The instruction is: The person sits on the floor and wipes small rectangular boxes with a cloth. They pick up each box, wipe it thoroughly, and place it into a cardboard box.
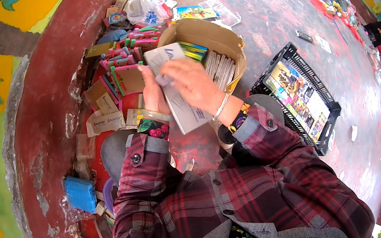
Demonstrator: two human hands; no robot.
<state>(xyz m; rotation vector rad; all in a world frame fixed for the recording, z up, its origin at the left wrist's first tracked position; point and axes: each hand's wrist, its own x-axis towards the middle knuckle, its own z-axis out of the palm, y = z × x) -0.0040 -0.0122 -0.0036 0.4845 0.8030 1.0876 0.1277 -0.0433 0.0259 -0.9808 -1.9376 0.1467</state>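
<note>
White card packet [181, 101], flat and oblong, with faint blue marking: it is being held upright-tilted between both hands, just in front of the open cardboard box [216, 33] and overlapping that box's near rim in the picture.

Left hand [153, 94]: it is gripping the packet's left edge, fingers curled behind it and thumb side toward the camera; a patterned cuff and a pale bangle are showing at the wrist.

Right hand [195, 85]: it is lying over the packet's front face, fingers bent and pressing on the upper part near the top corner; a thin silver bangle is sitting at the wrist. Whether the fingertips are pinching a flap or only resting there cannot be told.

Cardboard box: it is standing open on the red-stained floor [263, 9], holding rows of slim packets set on edge, some with green and yellow ends.

Pink and green cartons [130, 53]: they are lying stacked in a heap to the left of the box, against the painted wall base.

Black plastic crate [326, 120]: it is sitting to the right, well apart from the hands, filled with flat printed packs.

Blue bundle [80, 193]: it is lying on the floor at lower left, near the person's plaid sleeve.

Clear plastic bag [145, 7]: it is resting beyond the cartons.
</note>
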